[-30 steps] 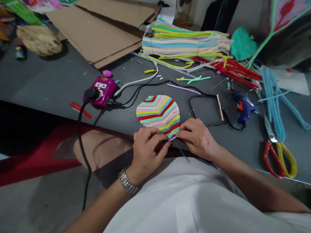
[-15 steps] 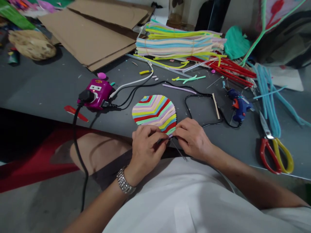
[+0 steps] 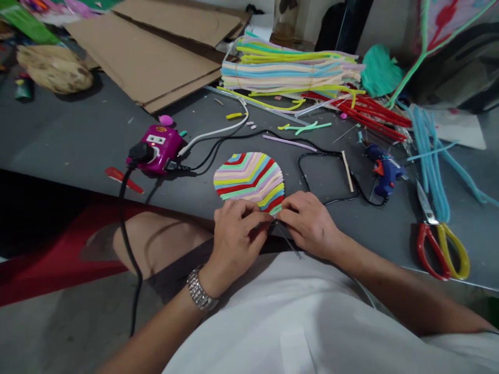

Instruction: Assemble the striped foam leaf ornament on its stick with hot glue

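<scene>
A round piece made of coloured chevron stripes [image 3: 247, 179] lies flat near the front edge of the grey table [image 3: 89, 135]. My left hand [image 3: 236, 236], with a metal watch on its wrist, pinches the piece's near tip. From the other side my right hand [image 3: 310, 223] pinches the same tip. Both hands have their fingers closed, and their fingertips meet at the lower edge. A thin dark wire or stick [image 3: 288, 241] runs out from between them toward my body.
A purple power strip [image 3: 156, 148] with black cables sits left of the piece. A blue glue gun [image 3: 384, 169] and red-and-yellow scissors [image 3: 440, 244] lie on the right. Bundles of coloured strips [image 3: 292, 70], red sticks [image 3: 374, 117], blue strips [image 3: 432, 156] and cardboard sheets [image 3: 156, 52] fill the back.
Both hands stay pinched at the striped piece's near tip, and the view has shifted only slightly.
</scene>
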Action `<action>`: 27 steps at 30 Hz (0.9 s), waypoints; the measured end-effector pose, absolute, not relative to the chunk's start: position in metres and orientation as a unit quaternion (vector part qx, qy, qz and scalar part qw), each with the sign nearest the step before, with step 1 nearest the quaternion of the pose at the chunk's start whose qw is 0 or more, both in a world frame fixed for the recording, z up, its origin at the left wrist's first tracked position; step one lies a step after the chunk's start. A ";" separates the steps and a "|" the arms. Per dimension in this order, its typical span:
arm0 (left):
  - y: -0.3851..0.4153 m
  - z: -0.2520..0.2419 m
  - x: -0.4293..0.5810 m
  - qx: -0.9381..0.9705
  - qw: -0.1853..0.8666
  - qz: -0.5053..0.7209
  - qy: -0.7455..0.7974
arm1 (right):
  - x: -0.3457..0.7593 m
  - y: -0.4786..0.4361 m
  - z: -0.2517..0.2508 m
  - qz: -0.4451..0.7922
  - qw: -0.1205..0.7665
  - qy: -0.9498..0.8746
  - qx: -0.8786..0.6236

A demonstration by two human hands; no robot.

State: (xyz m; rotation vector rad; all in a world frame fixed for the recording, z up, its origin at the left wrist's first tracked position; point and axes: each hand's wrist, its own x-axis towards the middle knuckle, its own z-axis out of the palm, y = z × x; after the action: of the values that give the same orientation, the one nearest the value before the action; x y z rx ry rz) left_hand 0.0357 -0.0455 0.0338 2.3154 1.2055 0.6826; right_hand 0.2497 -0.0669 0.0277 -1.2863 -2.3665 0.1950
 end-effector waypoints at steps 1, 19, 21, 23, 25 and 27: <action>-0.046 0.034 0.036 0.837 0.219 0.246 0.438 | 0.249 -0.067 0.028 0.077 0.221 -0.852 -0.469; -0.044 0.031 0.037 0.848 0.204 0.236 0.429 | 0.246 -0.064 0.025 0.089 0.244 -0.836 -0.483; -0.044 0.029 0.036 0.852 0.190 0.250 0.419 | 0.245 -0.064 0.024 0.082 0.250 -0.837 -0.480; -0.044 0.026 0.034 0.854 0.186 0.264 0.407 | 0.245 -0.063 0.024 0.081 0.261 -0.836 -0.477; -0.044 0.023 0.032 0.852 0.189 0.290 0.393 | 0.246 -0.063 0.024 0.091 0.283 -0.831 -0.470; -0.046 0.020 0.030 0.842 0.185 0.332 0.384 | 0.250 -0.064 0.025 0.106 0.314 -0.827 -0.455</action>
State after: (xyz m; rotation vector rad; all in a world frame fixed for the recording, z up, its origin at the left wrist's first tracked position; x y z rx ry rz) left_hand 0.0300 -0.0457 0.0202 2.3723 1.0810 0.9359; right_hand 0.2498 -0.0641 0.0250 -1.1994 -2.1794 0.2790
